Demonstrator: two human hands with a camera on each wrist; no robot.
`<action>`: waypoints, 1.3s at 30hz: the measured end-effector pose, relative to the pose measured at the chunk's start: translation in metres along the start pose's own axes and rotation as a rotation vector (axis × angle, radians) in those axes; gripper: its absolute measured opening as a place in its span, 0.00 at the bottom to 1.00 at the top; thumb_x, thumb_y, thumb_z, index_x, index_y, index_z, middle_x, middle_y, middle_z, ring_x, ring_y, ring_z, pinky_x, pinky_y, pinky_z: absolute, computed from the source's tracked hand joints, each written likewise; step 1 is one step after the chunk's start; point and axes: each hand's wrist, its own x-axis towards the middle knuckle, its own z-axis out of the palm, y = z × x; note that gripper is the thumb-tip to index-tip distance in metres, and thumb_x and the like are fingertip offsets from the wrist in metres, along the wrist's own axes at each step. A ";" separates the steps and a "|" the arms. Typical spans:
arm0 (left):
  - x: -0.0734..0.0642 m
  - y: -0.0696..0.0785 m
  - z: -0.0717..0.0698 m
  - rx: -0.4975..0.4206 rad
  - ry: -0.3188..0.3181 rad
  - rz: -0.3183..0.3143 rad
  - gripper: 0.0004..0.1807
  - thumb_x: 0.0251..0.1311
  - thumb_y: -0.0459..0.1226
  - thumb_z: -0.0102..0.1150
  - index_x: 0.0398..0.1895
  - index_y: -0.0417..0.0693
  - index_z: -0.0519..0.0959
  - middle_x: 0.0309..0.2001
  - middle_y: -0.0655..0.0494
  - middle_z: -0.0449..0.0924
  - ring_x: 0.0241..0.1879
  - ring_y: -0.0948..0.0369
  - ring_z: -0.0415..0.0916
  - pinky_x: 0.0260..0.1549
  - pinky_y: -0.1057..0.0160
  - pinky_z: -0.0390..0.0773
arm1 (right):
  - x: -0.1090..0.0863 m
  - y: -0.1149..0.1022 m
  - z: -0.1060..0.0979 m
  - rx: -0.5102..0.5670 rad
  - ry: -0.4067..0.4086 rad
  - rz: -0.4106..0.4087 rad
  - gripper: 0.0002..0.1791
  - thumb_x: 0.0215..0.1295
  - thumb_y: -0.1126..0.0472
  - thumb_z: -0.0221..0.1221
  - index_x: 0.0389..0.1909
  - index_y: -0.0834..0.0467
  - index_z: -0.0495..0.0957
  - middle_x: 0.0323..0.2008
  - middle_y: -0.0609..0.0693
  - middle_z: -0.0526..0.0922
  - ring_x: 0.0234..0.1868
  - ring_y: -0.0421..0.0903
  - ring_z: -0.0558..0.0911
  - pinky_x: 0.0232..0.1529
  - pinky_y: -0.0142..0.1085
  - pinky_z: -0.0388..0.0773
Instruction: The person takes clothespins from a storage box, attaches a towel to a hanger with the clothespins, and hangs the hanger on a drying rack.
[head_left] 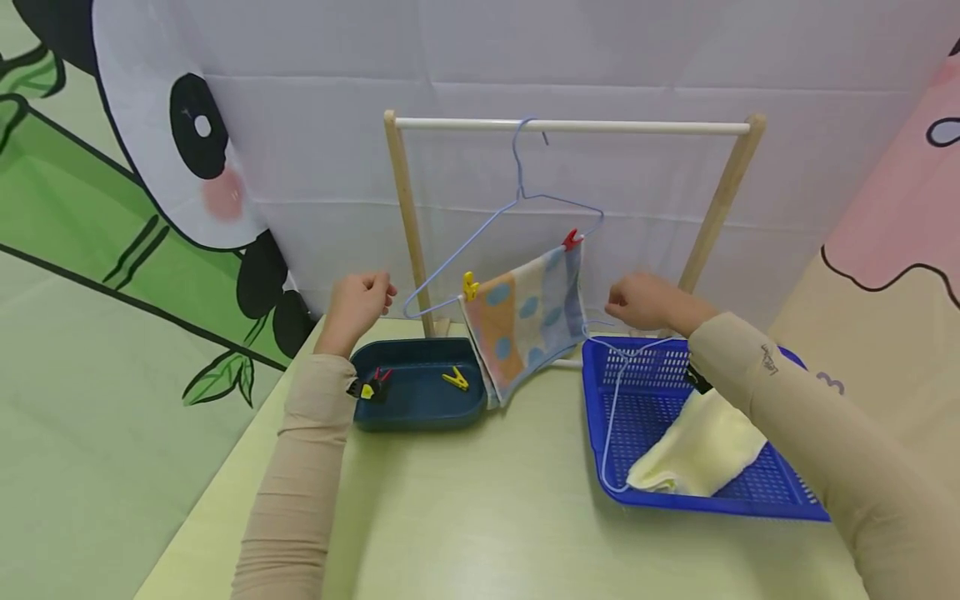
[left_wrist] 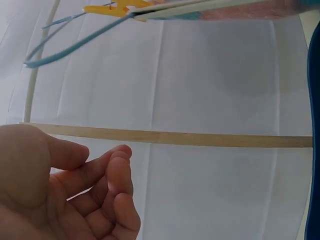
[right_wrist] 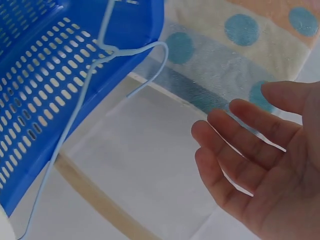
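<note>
A striped, dotted towel (head_left: 525, 312) hangs from a light blue clothes hanger (head_left: 480, 229) hooked over the rack's white bar. A yellow clothespin (head_left: 470, 287) clips it on the left side, a red clothespin (head_left: 572, 240) on the right. Left of the towel is my left hand (head_left: 358, 307), its fingers loosely bent with nothing in them; the left wrist view shows it apart from the hanger. My right hand (head_left: 645, 302) hovers right of the towel above the blue basket. In the right wrist view, its relaxed fingers (right_wrist: 240, 145) hold nothing.
A dark tray (head_left: 420, 417) holds a loose yellow clothespin (head_left: 455, 379) and several others. Inside the blue basket (head_left: 600, 417) lie a pale yellow cloth (head_left: 701, 450) and a second hanger (head_left: 613, 417). Wooden posts (head_left: 411, 217) support the white bar (head_left: 637, 127).
</note>
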 end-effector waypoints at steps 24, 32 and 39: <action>0.004 -0.030 0.047 0.285 -0.185 0.069 0.17 0.61 0.33 0.44 0.13 0.45 0.65 0.11 0.58 0.56 0.12 0.61 0.53 0.15 0.64 0.56 | -0.035 0.034 0.036 0.002 -0.042 -0.023 0.10 0.66 0.64 0.54 0.31 0.65 0.80 0.23 0.49 0.77 0.23 0.44 0.73 0.30 0.42 0.74; 0.003 -0.031 0.068 0.335 -0.315 0.098 0.21 0.65 0.35 0.42 0.11 0.50 0.61 0.11 0.58 0.54 0.11 0.62 0.51 0.15 0.65 0.57 | -0.035 0.041 0.048 -0.049 0.022 -0.070 0.08 0.62 0.66 0.57 0.36 0.68 0.81 0.35 0.58 0.83 0.36 0.54 0.81 0.40 0.49 0.77; 0.010 -0.031 0.087 0.459 -0.513 0.175 0.20 0.69 0.37 0.46 0.14 0.50 0.65 0.13 0.57 0.59 0.14 0.61 0.56 0.19 0.63 0.60 | -0.032 0.040 0.054 -0.050 0.027 -0.050 0.13 0.68 0.63 0.52 0.39 0.67 0.81 0.35 0.57 0.81 0.38 0.54 0.80 0.41 0.51 0.75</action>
